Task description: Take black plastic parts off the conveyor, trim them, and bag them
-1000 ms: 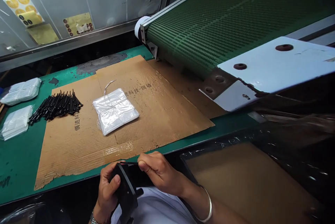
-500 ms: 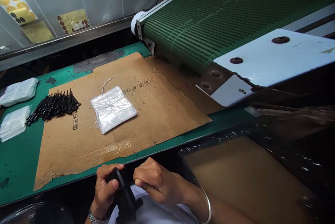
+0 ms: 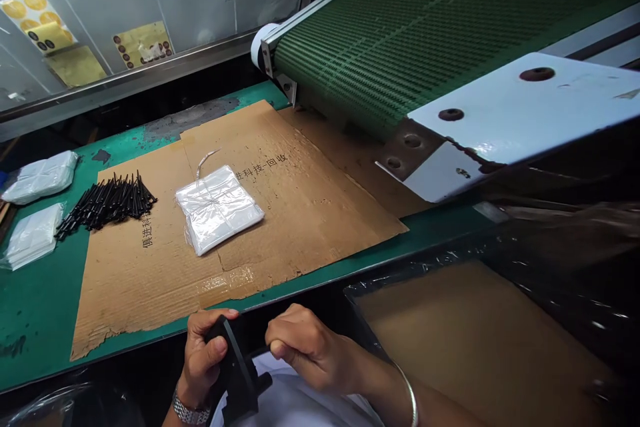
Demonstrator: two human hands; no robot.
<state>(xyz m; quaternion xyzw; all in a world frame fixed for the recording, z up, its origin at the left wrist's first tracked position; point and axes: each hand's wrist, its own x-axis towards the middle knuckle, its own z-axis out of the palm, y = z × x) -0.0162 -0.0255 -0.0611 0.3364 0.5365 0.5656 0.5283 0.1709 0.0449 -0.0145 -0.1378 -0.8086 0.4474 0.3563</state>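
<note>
My left hand (image 3: 203,360) grips a black moulded part (image 3: 234,368) upright at the lower edge of the view. My right hand (image 3: 309,350) is pinched shut just to its right, on a thin black rod (image 3: 259,352), mostly hidden by the fingers. The rod's far end meets the black part. Both hands are just below the front edge of the green workbench (image 3: 40,300). On the cardboard sheet (image 3: 320,214) beyond them lie a loose pile of black pins (image 3: 107,202) and a tied bundle of transparent plastic bags (image 3: 219,208).
Several white bag packs (image 3: 40,178) lie at the bench's left edge. A green mesh conveyor belt (image 3: 400,34) with a white metal bracket (image 3: 520,107) crosses overhead at right. Black plastic sheeting around brown cardboard (image 3: 475,340) fills the lower right.
My right hand has shifted slightly right, away from the black part. The black part has tilted a little in my left hand. The view has barely moved.
</note>
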